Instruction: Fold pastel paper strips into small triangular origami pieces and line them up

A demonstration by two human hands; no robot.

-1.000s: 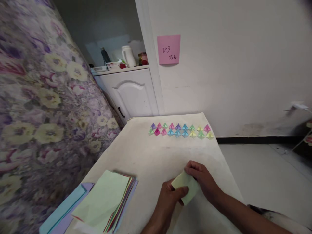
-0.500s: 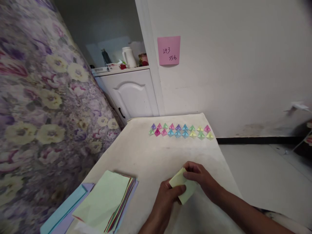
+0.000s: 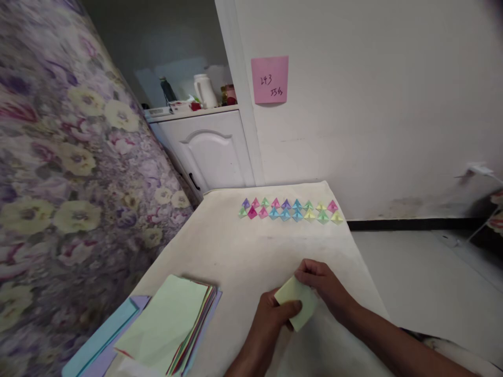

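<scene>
A folded piece of pale yellow-green paper (image 3: 305, 311) is held just above the near part of the table. My left hand (image 3: 275, 310) grips its lower left side, with the thumb lying on top and the fingers underneath. My right hand (image 3: 319, 276) pinches the paper's upper corner between thumb and bent fingers. Farther back, two rows of small folded paper pieces (image 3: 285, 213) in pink, purple, blue, green and yellow lie side by side.
A stack of coloured paper sheets (image 3: 165, 319), pale green on top, lies at the table's left. Blue folded paper (image 3: 104, 335) sits beside it. The cloth-covered table (image 3: 220, 235) meets the wall behind. A floral curtain (image 3: 78, 209) hangs along the left, near a white cabinet (image 3: 214, 152).
My right thumb and fingers have shifted slightly up to the paper's top corner, uncovering more of its upper face. My left hand keeps its grip. The view has turned a little.
</scene>
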